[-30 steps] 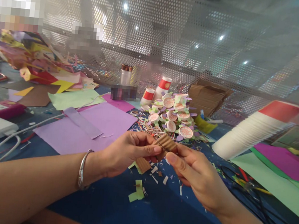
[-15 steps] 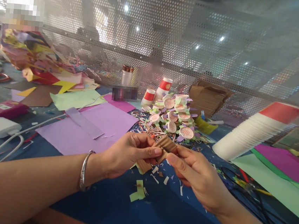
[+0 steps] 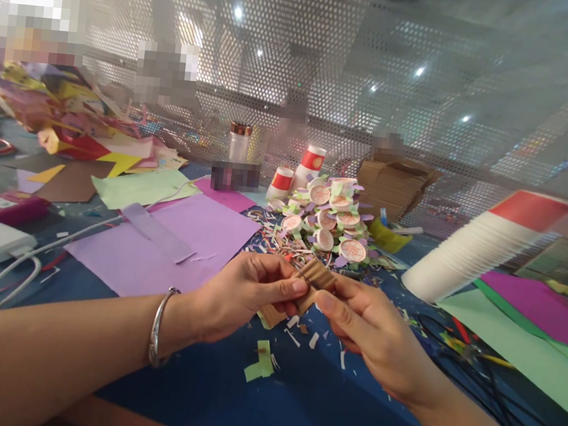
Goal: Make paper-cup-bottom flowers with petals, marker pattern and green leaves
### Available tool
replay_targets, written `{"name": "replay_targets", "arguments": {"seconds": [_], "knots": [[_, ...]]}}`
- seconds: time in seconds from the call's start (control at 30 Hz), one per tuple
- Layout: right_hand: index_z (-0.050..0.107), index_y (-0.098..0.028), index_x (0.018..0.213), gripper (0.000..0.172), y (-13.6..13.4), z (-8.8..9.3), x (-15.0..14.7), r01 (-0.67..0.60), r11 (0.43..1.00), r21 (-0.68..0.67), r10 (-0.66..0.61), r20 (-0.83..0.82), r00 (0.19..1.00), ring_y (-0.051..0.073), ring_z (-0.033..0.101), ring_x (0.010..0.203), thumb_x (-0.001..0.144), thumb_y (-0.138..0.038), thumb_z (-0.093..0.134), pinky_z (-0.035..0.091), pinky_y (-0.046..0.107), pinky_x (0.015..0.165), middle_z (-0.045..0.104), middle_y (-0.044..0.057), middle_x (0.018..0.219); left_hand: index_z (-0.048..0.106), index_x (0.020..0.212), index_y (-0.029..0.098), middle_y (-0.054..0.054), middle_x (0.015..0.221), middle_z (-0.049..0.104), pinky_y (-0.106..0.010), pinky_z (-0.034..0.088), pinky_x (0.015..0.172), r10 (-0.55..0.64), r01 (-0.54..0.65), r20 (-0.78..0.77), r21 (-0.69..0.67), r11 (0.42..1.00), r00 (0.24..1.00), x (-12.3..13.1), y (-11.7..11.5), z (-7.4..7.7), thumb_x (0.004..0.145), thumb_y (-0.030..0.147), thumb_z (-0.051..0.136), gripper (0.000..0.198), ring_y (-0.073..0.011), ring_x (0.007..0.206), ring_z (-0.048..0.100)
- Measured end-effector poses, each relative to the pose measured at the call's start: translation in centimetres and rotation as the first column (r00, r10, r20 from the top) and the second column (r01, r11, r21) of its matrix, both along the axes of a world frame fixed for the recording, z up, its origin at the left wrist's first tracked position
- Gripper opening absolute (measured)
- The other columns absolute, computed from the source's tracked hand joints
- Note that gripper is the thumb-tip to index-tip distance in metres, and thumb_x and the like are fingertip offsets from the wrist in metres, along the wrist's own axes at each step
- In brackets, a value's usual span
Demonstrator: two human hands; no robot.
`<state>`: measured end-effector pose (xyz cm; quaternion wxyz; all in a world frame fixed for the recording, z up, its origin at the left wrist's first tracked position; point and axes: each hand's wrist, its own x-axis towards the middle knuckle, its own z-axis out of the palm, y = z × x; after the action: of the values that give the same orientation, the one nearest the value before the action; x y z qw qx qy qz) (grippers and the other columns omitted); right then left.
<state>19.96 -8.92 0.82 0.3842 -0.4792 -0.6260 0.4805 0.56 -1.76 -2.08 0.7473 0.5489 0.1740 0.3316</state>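
Corrugated cardboard piece (image 3: 318,274), pinched between thumb and fingers by both the person's left hand (image 3: 243,296) and right hand (image 3: 372,328), is held above the blue bench (image 3: 305,409), well short of its far edge beside the perforated screen (image 3: 298,60).

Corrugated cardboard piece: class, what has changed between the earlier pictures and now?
The cardboard piece seems slightly tilted, its lower part showing more. Nothing was taken up or let go: left hand and right hand keep their grip on it. The leaning cup stack and green scrap stay put.
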Motion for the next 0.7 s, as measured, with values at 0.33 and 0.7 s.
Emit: {"name": "replay_targets", "arguments": {"seconds": [0.33,0.7], "knots": [[0.069,-0.021,0.120,0.045,0.04,0.27,-0.05,0.022,0.999,0.044,-0.023,0.027,0.999,0.008,0.015,0.048,0.097,-0.059,0.060,0.011,0.022,0.038,0.019,-0.007,0.062,0.068,0.077,0.014,0.001,0.068,0.065,-0.021,0.045,0.059,0.031,-0.028,0.072,-0.045,0.999,0.997,0.30,-0.35,0.85,0.083,0.034,0.081,0.025,-0.0079,0.060,0.056],[0.066,-0.018,0.115,0.041,0.00,-0.09,-0.34,0.025,0.999,0.030,-0.024,-0.021,0.999,0.006,0.014,0.049,0.100,-0.055,0.059,0.011,0.021,0.040,0.022,-0.009,0.063,0.062,0.078,0.013,0.002,0.071,0.058,-0.019,0.039,0.059,-0.015,0.018,0.114,-0.028,0.999,0.993,0.45,-0.23,0.45,0.091,0.028,0.072,0.022,-0.0056,0.061,0.049]]}}
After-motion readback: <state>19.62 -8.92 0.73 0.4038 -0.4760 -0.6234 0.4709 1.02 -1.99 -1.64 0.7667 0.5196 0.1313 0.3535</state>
